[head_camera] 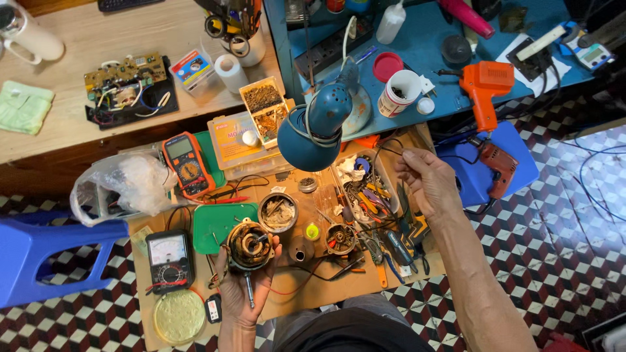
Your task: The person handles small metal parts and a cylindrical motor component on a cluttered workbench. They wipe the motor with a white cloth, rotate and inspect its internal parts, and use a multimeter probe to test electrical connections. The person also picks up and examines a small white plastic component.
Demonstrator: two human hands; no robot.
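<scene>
The left hand (242,287) is cupping a round brown electric motor with copper windings and a steel shaft (248,248), fingers curled closed around its body, the shaft pointing down across the palm. The motor is sitting low over the cluttered cardboard-covered work surface (326,287), just beside a black analogue meter with a white dial (169,258). The right hand (427,179) is hovering raised over a clear plastic tray of small tools (365,189), thumb and forefinger pinched together on a thin dark wire (391,145), the remaining fingers loosely folded. A blue dome-shaped desk lamp (313,133) is hanging between the two hands, above an orange digital multimeter (188,164) at the left.
</scene>
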